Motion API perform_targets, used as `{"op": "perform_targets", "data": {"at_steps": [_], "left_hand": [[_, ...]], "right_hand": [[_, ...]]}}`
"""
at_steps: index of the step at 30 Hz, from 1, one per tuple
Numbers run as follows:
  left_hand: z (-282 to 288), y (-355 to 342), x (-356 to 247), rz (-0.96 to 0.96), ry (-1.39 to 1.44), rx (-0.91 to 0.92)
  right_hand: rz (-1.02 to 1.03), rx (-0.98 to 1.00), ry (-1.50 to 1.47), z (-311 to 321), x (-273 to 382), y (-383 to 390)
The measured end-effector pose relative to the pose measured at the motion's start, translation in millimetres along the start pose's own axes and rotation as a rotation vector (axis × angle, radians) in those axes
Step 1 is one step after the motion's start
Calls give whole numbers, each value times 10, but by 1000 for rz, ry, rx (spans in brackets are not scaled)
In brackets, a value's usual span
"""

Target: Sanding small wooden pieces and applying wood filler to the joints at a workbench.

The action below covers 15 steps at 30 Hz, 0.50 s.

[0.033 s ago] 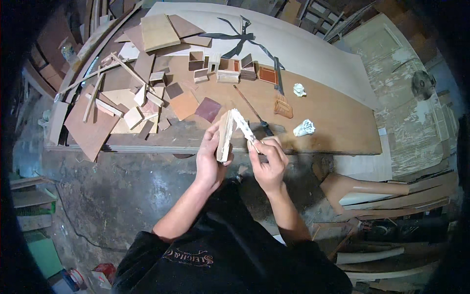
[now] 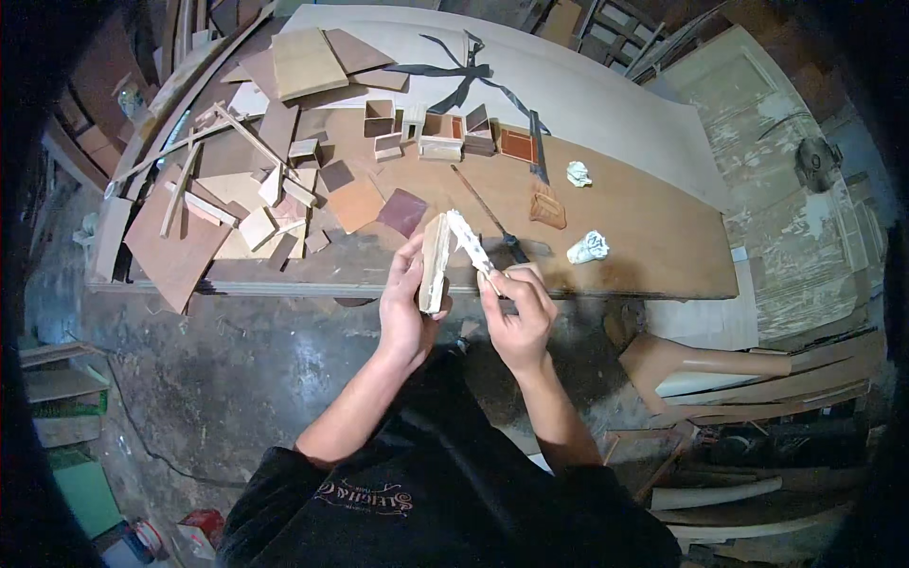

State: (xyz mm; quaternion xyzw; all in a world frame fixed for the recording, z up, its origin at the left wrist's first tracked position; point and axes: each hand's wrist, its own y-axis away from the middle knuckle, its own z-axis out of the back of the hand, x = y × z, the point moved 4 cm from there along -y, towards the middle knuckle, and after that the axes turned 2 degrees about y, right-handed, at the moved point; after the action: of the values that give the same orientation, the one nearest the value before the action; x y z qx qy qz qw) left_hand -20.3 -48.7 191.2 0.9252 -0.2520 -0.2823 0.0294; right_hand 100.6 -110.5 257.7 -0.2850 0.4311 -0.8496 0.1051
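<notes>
In front of the table's near edge, my left hand (image 2: pixel 401 310) is closed around a small wooden piece (image 2: pixel 433 254), held upright. White paste runs along the right edge of that piece. My right hand (image 2: pixel 521 317) pinches the lower end of a thin strip coated in white paste (image 2: pixel 471 244). The strip leans left, its upper end at or very close to the top of the wooden piece; whether they touch I cannot tell. Just beyond my right hand, a thin brown stick with a dark end (image 2: pixel 485 206) lies on the table (image 2: pixel 653 237).
Small wooden boxes (image 2: pixel 441 138) stand mid-table, near an orange-brown brush-shaped item (image 2: pixel 547 206). Two crumpled white wads (image 2: pixel 589 248) (image 2: pixel 579 174) lie to the right. Wood offcuts (image 2: pixel 258 227) and boards (image 2: pixel 309 62) crowd the left. A black strap bundle (image 2: pixel 464 72) lies at the back.
</notes>
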Motion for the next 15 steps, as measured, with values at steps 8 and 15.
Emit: {"op": "perform_targets", "data": {"at_steps": [8, 15], "left_hand": [[53, -64, 31, -198, -108, -102], [68, -37, 28, -274, -75, -45]], "right_hand": [[-55, 58, -36, -92, 95, -22], [-67, 69, -100, -122, 188, 28]]}}
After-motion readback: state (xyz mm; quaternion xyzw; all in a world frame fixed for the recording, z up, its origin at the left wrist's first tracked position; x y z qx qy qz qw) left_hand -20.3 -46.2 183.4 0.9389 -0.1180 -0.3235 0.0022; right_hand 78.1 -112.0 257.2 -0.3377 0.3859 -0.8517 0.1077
